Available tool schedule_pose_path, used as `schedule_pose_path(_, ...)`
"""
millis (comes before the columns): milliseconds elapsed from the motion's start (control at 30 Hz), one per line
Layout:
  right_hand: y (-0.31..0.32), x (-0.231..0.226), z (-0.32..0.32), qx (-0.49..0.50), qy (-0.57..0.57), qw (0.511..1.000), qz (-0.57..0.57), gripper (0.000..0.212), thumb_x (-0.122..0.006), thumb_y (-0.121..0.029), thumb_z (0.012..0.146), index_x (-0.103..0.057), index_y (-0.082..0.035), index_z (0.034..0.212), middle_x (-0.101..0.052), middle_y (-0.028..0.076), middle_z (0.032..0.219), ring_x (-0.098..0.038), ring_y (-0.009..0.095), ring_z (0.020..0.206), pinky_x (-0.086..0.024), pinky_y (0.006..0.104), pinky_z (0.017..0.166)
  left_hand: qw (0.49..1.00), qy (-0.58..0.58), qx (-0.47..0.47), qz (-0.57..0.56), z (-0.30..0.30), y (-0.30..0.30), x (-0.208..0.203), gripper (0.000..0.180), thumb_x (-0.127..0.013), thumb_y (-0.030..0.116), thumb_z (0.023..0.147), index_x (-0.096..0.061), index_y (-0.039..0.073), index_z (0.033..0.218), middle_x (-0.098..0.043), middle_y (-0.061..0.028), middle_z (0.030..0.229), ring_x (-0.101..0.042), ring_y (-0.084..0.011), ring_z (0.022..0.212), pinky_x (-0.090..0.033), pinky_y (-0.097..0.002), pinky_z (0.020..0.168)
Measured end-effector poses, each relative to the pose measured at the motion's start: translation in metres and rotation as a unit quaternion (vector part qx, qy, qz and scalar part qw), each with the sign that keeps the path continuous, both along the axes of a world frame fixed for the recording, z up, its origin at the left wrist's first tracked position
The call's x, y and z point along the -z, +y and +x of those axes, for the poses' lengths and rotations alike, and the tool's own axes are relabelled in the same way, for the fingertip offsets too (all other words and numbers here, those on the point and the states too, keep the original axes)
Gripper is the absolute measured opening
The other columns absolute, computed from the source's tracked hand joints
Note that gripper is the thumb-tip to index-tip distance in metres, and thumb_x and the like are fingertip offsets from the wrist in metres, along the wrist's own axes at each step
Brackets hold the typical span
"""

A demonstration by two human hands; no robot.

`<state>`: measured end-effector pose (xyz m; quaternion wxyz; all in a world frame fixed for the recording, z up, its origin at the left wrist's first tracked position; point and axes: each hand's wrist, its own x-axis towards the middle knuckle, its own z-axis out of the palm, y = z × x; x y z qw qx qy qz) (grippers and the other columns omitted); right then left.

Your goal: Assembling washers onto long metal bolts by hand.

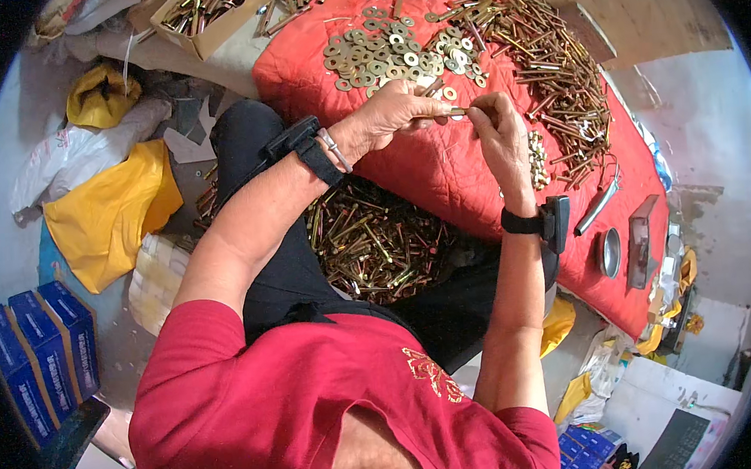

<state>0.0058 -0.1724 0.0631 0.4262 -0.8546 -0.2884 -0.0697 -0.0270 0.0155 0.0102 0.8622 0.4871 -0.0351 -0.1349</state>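
Over the edge of the red padded cloth (441,179), both my hands are close together at a small gold-coloured bolt (459,111). My left hand (392,116) is closed round one end, its thumb and fingers hiding much of it. At the other end, my right hand (502,136) pinches with thumb and fingertips. Just beyond my fingers lies a heap of flat round washers (373,56). Small nuts (538,163) are gathered beside my right wrist. A long pile of gold-brown metal bolts or tubes (563,94) stretches along the cloth's right side.
Many loose bolts (376,243) lie in the hollow between my legs. A cardboard box (208,30) of metal pieces stands far left. On the cloth's right are a metal bowl (609,253) and a rectangular tray (643,240). Blue boxes (43,358) stand left, near yellow cloth (116,214).
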Motion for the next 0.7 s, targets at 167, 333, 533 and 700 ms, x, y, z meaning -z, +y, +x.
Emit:
schedule_pose_path(167,0.0,-0.017,-0.004,0.081,0.12,0.987,-0.067,0.024,-0.054,-0.023,0.092,-0.057,-0.001,0.083,-0.055,0.007,0.061,-0.052,0.016,0.055,-0.041,0.0313,0.051,1.0,0.013,0.014,-0.026,0.002,0.002,0.002,0.014,-0.064,0.014,0.083,-0.059,0.005,0.093,-0.062,-0.001,0.077,-0.043,-0.0009,0.05,-0.03,-0.0153,0.042)
schedule_pose_path(333,0.0,-0.009,-0.005,0.004,0.041,0.999,-0.029,0.023,-0.057,-0.023,0.09,-0.059,0.0,0.089,-0.056,0.005,0.067,-0.05,0.012,0.057,-0.041,0.0269,0.053,0.999,0.007,0.021,-0.029,0.004,0.003,0.0,0.015,-0.065,0.013,0.082,-0.059,0.005,0.094,-0.063,-0.0017,0.077,-0.044,-0.0004,0.049,-0.03,-0.0148,0.04)
schedule_pose_path(533,-0.001,-0.004,-0.007,0.022,0.059,0.998,0.022,0.022,-0.057,-0.023,0.09,-0.06,-0.002,0.086,-0.054,0.002,0.065,-0.047,0.011,0.058,-0.04,0.0259,0.054,0.999,0.02,0.016,-0.037,0.002,0.003,0.002,0.017,-0.066,0.015,0.082,-0.058,0.004,0.093,-0.064,-0.003,0.077,-0.044,-0.0008,0.049,-0.031,-0.0145,0.04)
schedule_pose_path(700,0.004,-0.004,-0.01,0.051,0.057,0.996,-0.034,0.023,-0.058,-0.024,0.089,-0.056,-0.001,0.087,-0.055,0.007,0.068,-0.048,0.014,0.06,-0.042,0.029,0.057,0.999,0.017,0.023,-0.026,0.003,0.003,0.004,0.019,-0.065,0.014,0.082,-0.057,0.003,0.094,-0.063,-0.0032,0.077,-0.045,-0.0011,0.049,-0.03,-0.0139,0.039)
